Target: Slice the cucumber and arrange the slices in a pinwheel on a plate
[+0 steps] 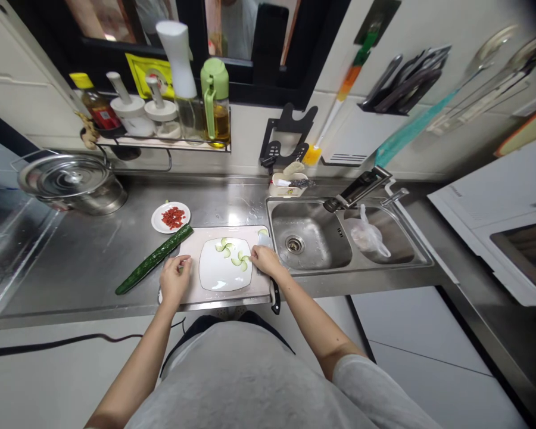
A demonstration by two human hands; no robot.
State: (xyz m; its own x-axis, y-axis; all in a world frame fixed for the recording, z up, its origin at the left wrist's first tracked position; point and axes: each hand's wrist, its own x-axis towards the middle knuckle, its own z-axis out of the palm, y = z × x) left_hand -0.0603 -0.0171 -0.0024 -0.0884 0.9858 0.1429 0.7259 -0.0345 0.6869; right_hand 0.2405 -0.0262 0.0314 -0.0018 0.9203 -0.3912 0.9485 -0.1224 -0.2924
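A white squarish plate [226, 279] lies on a pale cutting board [193, 241]. Thin cucumber slices [224, 246] form two pinwheel-like clusters on its upper part. At the plate's right edge, my right hand [265, 261] has its fingertips pinched on a cucumber slice in the right-hand cluster. My left hand [175, 280] hovers by the board's left side, fingers curled toward the thumb; whatever sits between them is too small to make out. A knife [275, 297] lies along the board's right edge, handle toward me, partly hidden by my right wrist. One whole cucumber [154, 260] rests left of the board.
Behind the cucumber stands a small white dish [171, 217] of chopped red pieces. A lidded steel pot [74, 182] is at the back left. Right of the board is a double sink [310, 262] with a plastic bag [367, 235]. Bottles line a wall rack [161, 145].
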